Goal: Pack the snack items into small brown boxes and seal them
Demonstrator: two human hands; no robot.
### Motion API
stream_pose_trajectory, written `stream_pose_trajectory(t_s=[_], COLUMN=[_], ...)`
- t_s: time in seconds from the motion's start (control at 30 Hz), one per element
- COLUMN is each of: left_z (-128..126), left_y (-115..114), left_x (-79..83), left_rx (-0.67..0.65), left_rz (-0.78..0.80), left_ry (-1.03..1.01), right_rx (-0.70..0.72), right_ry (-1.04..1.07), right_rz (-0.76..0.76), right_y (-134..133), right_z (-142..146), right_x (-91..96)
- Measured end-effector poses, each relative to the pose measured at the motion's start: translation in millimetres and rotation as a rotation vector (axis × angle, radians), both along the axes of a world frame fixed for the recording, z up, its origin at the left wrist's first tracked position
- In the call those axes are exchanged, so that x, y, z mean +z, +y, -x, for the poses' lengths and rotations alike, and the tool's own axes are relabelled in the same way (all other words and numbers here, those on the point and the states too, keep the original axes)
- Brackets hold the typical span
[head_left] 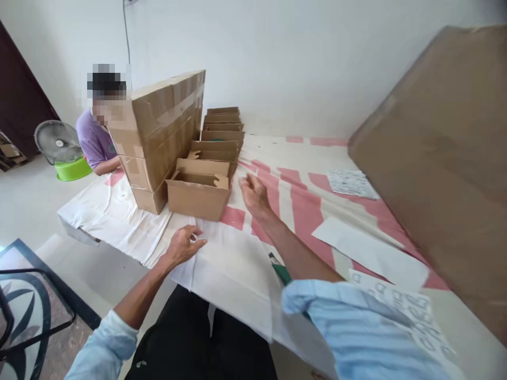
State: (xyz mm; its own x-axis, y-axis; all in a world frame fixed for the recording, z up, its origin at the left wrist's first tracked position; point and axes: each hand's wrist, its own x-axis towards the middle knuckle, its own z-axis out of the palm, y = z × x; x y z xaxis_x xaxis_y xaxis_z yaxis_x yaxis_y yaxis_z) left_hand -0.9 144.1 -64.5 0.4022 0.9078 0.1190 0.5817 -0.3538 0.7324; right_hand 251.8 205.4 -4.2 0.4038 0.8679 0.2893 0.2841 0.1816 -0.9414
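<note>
My left hand (185,244) hovers at the front edge of the cloth-covered table, thumb and fingers apart, with nothing visible in it. My right hand (255,194) is raised above the cloth, fingers curled inward; whether they hold something small is hidden. Just left of it stands an open cardboard box (198,200), flaps up, with a cut cardboard piece (222,181) showing at its rim. Behind that box, several more open boxes (222,135) run in a row towards the wall. A green tool with a dark tip (281,273) lies partly hidden under my right forearm.
Stacked taped cartons (162,126) form a wall left of the row. A large cardboard carton (435,158) fills the right side. White paper (368,253), a label sheet (396,295) and a patterned pad (351,183) lie on the cloth. Beyond the stack sits a person (93,137) near a fan (59,142).
</note>
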Motion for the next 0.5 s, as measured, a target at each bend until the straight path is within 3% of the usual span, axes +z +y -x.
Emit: stream_pose_trajectory(t_s=[0.07,0.2,0.33,0.5], left_z=[-13.9,-30.8,-37.7,-43.8], left_y=[13.2,36.1,51.0,67.1], left_x=[-4.5,-9.3,-9.1,-0.5], left_rx=[0.017,0.088,0.155,0.161], left_rz=[0.022,0.074,0.121,0.124], left_ry=[0.023,0.066,0.104,0.136], right_rx=[-0.047,-0.027,-0.118,-0.227], right_ry=[-0.004,-0.113,-0.373,-0.595], right_rz=[0.057,0.088,0.058,0.041], right_y=[-28.1,-111.9,-189.0,-244.0], right_z=[-6.2,-16.1,-28.6,-42.4], right_x=[-8.0,-28.7,-64.7,-112.8])
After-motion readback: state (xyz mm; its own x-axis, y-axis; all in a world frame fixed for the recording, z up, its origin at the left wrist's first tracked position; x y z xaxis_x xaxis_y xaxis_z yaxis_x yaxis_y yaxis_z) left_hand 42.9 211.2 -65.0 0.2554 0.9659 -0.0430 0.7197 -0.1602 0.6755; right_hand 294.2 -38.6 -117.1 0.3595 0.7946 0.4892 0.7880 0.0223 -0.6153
